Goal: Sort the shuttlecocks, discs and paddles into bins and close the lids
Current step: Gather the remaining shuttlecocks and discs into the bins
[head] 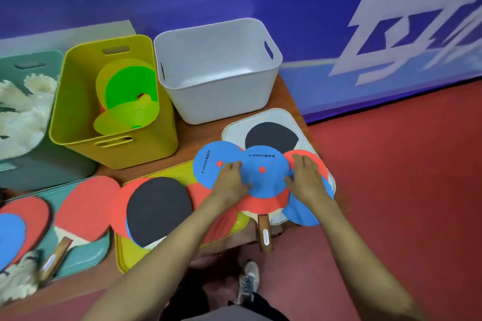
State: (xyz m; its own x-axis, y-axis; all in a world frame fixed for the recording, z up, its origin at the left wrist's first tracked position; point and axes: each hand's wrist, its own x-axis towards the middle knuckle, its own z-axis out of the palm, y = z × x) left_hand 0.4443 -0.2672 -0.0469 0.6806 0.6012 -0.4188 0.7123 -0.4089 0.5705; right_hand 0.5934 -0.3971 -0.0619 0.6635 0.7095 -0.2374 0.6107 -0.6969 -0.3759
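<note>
1. While the teal bin (34, 159) at the table's (200, 135) back left already holds shuttlecocks (23, 112) and the yellow bin (78, 86) beside it holds discs (127, 86), the white bin (216, 60) at the back right stands without contents. Paddle sorting is judged the step in hand.
2. Left hand (229, 181): placed over the seam between the left blue paddle (208, 161) and the centre blue paddle (263, 172), fingers bent. Whether it grips an edge cannot be told.
3. Right hand (307, 180): lies flat with fingers extended on the red paddle (322, 168), thumb toward the centre blue paddle's edge. The hands sit apart, one on each side of that paddle.
4. This overlapping cluster lies on the white lid (276, 116) by the table's right edge, with a black paddle (271, 135) behind it. One wooden handle (264, 234) overhangs the front edge.
5. Further paddles lie along the front edge: a black-faced paddle (156, 208) on the yellow lid (125, 253) and a red-faced paddle (86, 206) on the teal lid (86, 260). A loose shuttlecock (18, 279) remains at the front left corner.
6. Next move, as judged: gather the cluster into a firm stack and carry it back into the white bin. Smooth overlapping faces may slide apart, so the grip should cover all of them.
7. All three lids are off and loaded; none can be fitted until cleared.
</note>
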